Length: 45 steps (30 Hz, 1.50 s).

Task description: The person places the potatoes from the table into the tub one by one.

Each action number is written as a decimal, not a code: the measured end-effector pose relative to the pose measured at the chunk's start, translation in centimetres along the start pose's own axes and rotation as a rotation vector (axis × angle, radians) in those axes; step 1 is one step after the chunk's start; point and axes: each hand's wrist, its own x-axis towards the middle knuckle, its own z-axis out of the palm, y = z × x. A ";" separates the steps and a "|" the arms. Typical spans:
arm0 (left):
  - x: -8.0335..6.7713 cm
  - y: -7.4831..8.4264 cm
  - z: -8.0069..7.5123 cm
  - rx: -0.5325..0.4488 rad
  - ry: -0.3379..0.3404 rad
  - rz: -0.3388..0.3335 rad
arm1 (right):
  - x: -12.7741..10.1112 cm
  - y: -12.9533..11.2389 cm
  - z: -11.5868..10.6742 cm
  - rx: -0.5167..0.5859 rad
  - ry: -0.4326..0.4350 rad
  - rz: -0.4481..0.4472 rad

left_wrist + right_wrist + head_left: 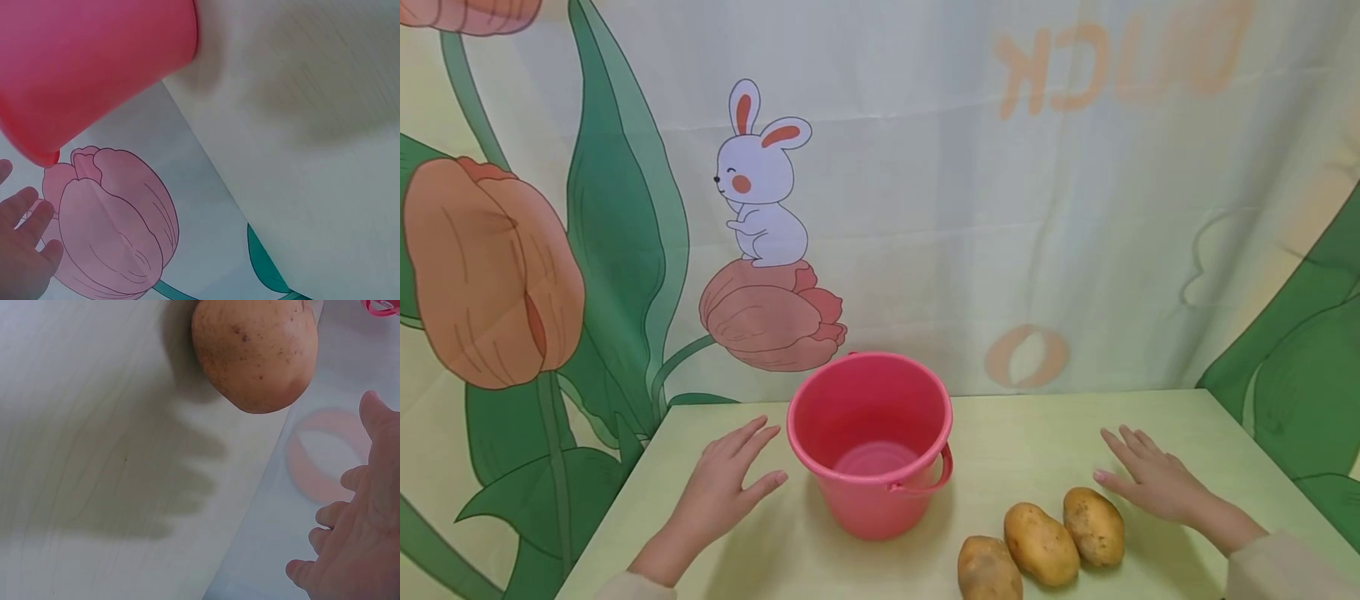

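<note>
Your left hand (722,483) lies flat on the pale green desk (1022,433), fingers straight and slightly spread, holding nothing. It sits just to the left of the pink bucket (871,442) with a small gap between fingertips and bucket wall; in the left wrist view the same hand (22,250) shows at the lower left edge, open, with the bucket (87,62) filling the upper left.

Your right hand (1150,479) also rests palm down on the desk, fingers extended and empty. It is just beside the rightmost of three potatoes, not touching it as far as the head view shows. In the right wrist view that hand (356,531) is relaxed and open, and the nearest potato (256,353) lies a little apart from the fingertips.

The bucket stands upright near the middle of the desk, its handle folded down on the near right side (the inside looks empty). The three potatoes lie in a row at the front right: the rightmost potato (1093,527), the middle potato (1041,543) touching it, and the left potato (988,571) at the lower edge of the head view.

Behind the desk hangs a backdrop with a cartoon rabbit (760,187) sitting on a tulip (771,317).
</note>
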 end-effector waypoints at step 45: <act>0.9 2.6 1.1 -0.098 0.076 0.020 | -1.0 -1.6 1.4 0.053 -0.002 -0.080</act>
